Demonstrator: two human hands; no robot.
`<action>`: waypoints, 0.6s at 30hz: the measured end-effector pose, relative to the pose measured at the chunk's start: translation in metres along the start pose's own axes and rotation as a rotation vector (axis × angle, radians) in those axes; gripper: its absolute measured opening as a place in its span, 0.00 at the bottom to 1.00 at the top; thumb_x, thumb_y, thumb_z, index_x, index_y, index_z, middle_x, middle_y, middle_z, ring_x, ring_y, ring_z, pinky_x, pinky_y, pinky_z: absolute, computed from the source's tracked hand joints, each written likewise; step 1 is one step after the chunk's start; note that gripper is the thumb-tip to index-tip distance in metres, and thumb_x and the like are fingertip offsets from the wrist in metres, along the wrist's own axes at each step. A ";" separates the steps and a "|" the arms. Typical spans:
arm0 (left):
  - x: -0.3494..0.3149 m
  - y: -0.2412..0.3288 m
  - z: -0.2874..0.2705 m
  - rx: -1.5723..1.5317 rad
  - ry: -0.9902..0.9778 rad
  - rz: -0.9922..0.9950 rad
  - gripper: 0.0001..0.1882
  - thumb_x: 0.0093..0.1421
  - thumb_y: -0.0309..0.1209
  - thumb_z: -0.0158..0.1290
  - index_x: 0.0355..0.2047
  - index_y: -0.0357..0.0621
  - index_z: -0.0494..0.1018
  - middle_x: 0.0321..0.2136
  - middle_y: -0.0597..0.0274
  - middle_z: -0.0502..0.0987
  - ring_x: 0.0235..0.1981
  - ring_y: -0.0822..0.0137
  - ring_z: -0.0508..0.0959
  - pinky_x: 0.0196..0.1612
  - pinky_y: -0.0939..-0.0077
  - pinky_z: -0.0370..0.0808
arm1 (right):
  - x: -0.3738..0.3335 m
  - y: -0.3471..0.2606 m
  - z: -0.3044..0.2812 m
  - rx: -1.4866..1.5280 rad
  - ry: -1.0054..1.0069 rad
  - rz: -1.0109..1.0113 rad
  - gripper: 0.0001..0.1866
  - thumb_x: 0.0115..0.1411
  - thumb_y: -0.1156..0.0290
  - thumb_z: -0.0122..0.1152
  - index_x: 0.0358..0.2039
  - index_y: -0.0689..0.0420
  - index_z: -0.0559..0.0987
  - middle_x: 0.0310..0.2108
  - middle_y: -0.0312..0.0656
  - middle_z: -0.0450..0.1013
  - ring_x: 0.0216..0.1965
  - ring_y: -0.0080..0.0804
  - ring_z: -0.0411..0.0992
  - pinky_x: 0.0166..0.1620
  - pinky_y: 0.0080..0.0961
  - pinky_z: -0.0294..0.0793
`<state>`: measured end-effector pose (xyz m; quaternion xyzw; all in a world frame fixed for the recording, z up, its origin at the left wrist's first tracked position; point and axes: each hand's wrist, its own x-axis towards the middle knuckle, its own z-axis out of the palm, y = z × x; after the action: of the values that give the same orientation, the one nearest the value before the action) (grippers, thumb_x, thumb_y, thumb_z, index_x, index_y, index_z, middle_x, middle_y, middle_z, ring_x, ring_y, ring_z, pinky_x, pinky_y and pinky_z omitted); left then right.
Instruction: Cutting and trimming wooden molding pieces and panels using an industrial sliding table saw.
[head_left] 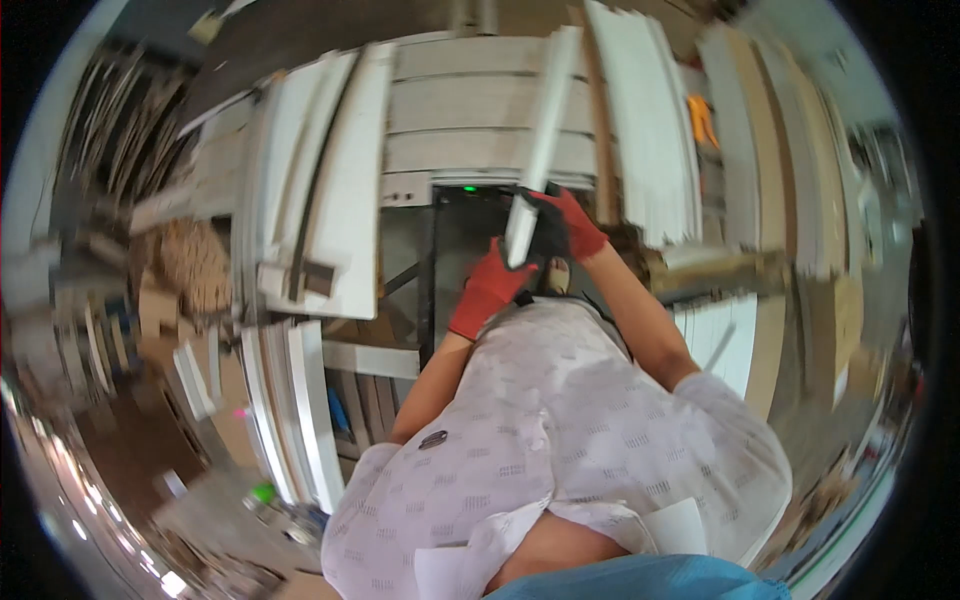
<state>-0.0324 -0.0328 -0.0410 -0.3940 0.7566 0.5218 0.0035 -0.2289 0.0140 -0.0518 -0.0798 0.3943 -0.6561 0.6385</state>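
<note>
A long, narrow white strip [548, 120] points away from me over the slatted bench, its near end tilted toward my body. My left hand [488, 287], in a red glove with black fingers, is closed at this near end. Slightly farther along, my right hand [577, 222], gloved the same way, grips the strip from its right side. The fingertips are partly hidden and blurred.
White boards [345, 190] lie left of the bench [460, 63]. A thick stack of white panels [650, 130] and a brown strip [603, 150] stand to the right. Farther right is an orange object [702, 120]. Brown sheets [195, 265] are piled at the left.
</note>
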 end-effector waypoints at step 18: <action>-0.038 0.001 -0.305 -0.519 0.681 0.424 0.40 0.42 0.29 0.72 0.56 0.41 0.66 0.41 0.63 0.79 0.34 0.72 0.79 0.34 0.73 0.78 | 0.096 -0.021 0.442 -0.552 -0.760 -0.802 0.18 0.54 0.73 0.70 0.43 0.62 0.74 0.27 0.33 0.73 0.25 0.18 0.69 0.29 0.19 0.71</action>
<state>0.1168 -0.2522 0.1144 -0.3673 0.6231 0.5241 -0.4497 0.0069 -0.2592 0.2219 -0.6123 0.2336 -0.6445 0.3939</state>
